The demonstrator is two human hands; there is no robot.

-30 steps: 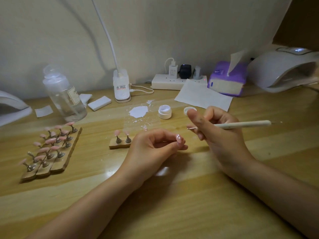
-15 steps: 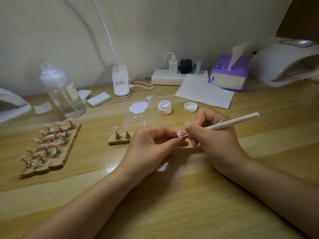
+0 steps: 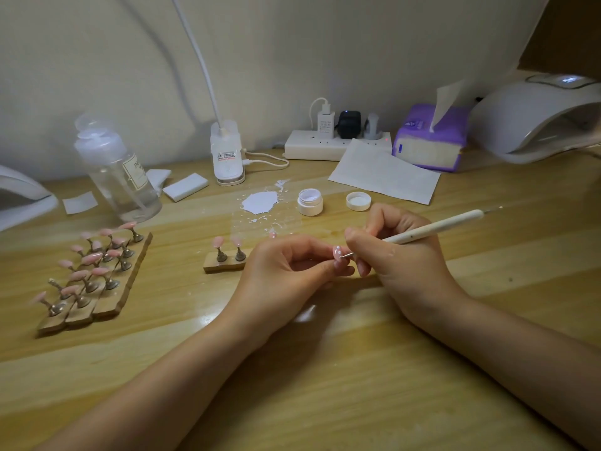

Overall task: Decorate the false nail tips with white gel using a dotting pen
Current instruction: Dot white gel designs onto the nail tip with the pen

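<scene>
Left hand (image 3: 286,271) pinches the nail tip (image 3: 338,253) upright, right hand (image 3: 400,255) pinches the dotting pen (image 3: 432,227) — its point meets the tip from the right.

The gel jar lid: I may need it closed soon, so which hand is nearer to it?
Right. The right hand, gripping the dotting pen, sits just in front of the lid; the left hand lies farther to its front-left.

L hand (image 3: 286,268), R hand (image 3: 390,252) both pinching.

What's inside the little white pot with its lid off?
The little white pot is open and looks whitish inside, likely white gel. How full it is can't be seen. Its lid lies beside it.
</scene>
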